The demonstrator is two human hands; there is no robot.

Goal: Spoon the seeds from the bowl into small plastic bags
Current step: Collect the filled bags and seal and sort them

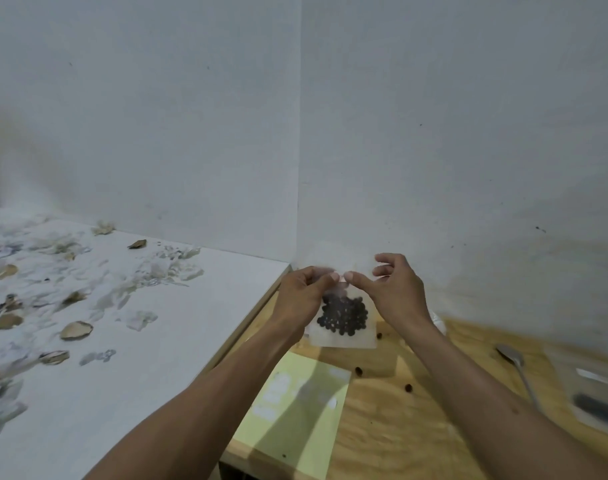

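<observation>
Both hands, the left hand (304,294) and right hand (394,289), pinch the top of a small clear plastic bag (344,323) of dark round seeds (343,316), apparently sealing it, above the wooden table (399,427), the metal spoon (515,363) idle, bowl unseen.

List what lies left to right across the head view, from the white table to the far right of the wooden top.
Scraps on the white table → left hand → bag of seeds → right hand → spoon → clear bag.
</observation>
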